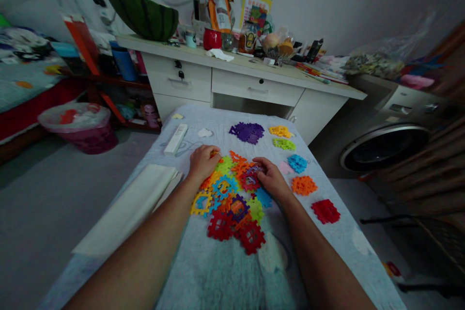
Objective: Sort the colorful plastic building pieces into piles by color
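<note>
A mixed pile of flat plastic interlocking building pieces (pixel 224 187) with notched edges lies mid-table, in red, orange, yellow, green, blue and purple. At its far left edge, my left hand (pixel 204 162) has its fingers curled round an orange-yellow interlocking piece (pixel 215 154), mostly covered by the fingers. On the pile's right side, my right hand (pixel 272 178) pinches a purple interlocking piece (pixel 257 168) above a red one. Sorted groups lie beyond and to the right: purple pieces (pixel 247 132), yellow (pixel 280 131), green (pixel 284 144), blue (pixel 297 163), orange (pixel 304 185) and red (pixel 326 211).
A pale patterned cloth covers the table (pixel 218 271). A white box (pixel 176 139) and a folded cream cloth (pixel 127 208) lie on the left. Behind stands a white desk (pixel 181 77) with a watermelon-patterned object (pixel 143 14); a washing machine (pixel 385 126) is right, a pink bin (pixel 82 128) left.
</note>
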